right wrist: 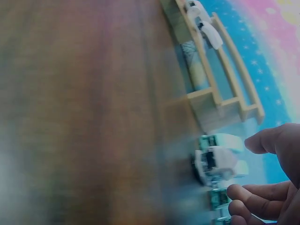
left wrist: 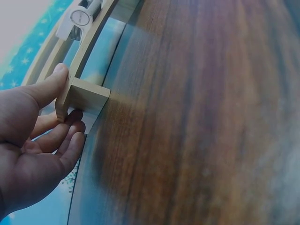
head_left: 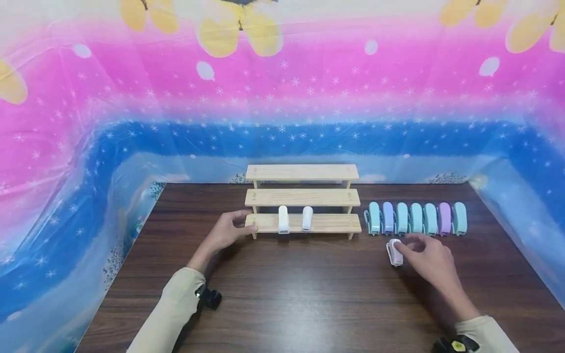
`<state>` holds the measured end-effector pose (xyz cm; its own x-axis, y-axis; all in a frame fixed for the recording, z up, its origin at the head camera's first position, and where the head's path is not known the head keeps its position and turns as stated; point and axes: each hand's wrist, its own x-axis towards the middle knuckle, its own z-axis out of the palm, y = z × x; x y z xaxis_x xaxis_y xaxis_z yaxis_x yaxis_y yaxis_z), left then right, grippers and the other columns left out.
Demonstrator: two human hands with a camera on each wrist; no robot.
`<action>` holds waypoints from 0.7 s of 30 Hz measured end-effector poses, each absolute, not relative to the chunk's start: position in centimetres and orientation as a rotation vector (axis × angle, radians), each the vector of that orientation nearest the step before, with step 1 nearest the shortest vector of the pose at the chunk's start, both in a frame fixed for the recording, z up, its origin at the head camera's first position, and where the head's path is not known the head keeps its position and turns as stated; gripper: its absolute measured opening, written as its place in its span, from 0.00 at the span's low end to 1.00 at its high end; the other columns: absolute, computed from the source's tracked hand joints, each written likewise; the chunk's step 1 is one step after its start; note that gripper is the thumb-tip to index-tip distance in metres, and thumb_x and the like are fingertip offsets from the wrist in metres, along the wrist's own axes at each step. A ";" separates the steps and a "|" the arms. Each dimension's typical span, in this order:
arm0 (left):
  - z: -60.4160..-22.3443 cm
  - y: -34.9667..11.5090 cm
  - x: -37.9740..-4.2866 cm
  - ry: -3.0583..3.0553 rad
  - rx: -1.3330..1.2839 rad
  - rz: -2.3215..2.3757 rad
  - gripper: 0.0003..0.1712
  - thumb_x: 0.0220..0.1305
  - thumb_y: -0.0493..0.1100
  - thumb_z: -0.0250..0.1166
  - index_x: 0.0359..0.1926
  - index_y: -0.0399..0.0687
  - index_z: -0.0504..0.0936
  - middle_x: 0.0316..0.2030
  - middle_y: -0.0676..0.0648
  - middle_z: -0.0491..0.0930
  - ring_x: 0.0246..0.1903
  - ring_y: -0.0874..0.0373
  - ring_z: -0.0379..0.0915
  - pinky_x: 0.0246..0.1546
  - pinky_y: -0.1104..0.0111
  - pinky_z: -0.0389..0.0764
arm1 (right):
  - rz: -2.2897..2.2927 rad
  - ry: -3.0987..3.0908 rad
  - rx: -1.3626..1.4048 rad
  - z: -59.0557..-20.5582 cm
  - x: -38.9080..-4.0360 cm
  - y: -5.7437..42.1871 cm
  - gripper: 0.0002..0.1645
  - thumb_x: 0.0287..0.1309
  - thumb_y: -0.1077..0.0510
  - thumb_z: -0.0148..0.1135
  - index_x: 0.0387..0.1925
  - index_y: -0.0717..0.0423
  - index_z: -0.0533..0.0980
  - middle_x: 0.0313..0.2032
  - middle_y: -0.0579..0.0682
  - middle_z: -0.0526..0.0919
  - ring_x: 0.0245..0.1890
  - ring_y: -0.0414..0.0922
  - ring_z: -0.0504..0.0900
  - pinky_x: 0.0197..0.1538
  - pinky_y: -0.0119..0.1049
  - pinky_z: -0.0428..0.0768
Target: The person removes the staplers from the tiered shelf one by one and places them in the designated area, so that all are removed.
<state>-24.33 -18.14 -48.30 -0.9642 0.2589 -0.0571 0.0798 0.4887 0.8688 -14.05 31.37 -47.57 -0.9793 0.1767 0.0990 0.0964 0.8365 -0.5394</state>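
My left hand (head_left: 227, 230) grips the left end of the wooden three-step rack (head_left: 260, 223), thumb on the lowest step and fingers beneath it, as the left wrist view shows. Two small white staplers stand on that step, one left of centre (head_left: 283, 220) and one near the middle (head_left: 306, 219). Over the table on the right, my right hand (head_left: 430, 257) is at another white stapler (head_left: 395, 253). In the right wrist view its thumb (right wrist: 265, 141) and fingers (right wrist: 260, 194) are spread apart, with this stapler (right wrist: 222, 159) just past the fingertips.
Right of the rack stands a row of several small staplers, mostly teal (head_left: 401, 218), with a blue one (head_left: 387, 218) and a purple one (head_left: 444, 218). The dark wooden table (head_left: 300, 304) backs onto a printed cloth (head_left: 300, 98), which also hangs along both sides.
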 end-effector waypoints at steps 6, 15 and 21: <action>-48.4 -18.1 -24.3 2.556 0.306 1.480 0.35 0.66 0.45 0.73 0.68 0.34 0.74 0.60 0.34 0.80 0.58 0.41 0.78 0.56 0.52 0.81 | 0.838 -2.791 -0.184 -45.9 -14.5 30.6 0.37 0.63 0.32 0.65 0.55 0.59 0.82 0.39 0.56 0.89 0.39 0.54 0.86 0.37 0.44 0.77; -48.2 -18.0 -24.3 2.565 0.308 1.458 0.35 0.67 0.45 0.72 0.69 0.34 0.73 0.61 0.34 0.79 0.60 0.40 0.78 0.57 0.51 0.81 | 0.900 -2.752 -0.121 -44.3 -15.6 28.3 0.33 0.64 0.36 0.66 0.55 0.58 0.82 0.38 0.56 0.88 0.36 0.50 0.85 0.32 0.37 0.77; -48.2 -18.1 -24.2 2.558 0.294 1.462 0.35 0.67 0.46 0.72 0.69 0.34 0.73 0.61 0.34 0.79 0.60 0.40 0.77 0.57 0.51 0.81 | 0.935 -2.761 -0.078 -43.6 -16.5 26.7 0.33 0.65 0.35 0.65 0.57 0.57 0.81 0.39 0.54 0.88 0.39 0.51 0.86 0.33 0.38 0.79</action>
